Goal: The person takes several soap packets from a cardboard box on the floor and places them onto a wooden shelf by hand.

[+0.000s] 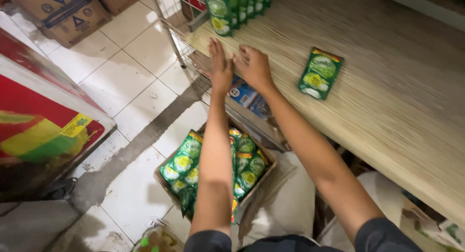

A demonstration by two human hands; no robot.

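Both hands, left hand and right hand, lie flat with fingers open, empty, on the wooden shelf. Right of centre, a green packet lies flat, its long axis running upper right to lower left. A tiled floor fills the left.

Red chest freezer, cardboard boxes on white tiled floor, wire rack

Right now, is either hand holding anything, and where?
Nothing held: left hand and right hand lie flat, empty, on the wooden shelf.
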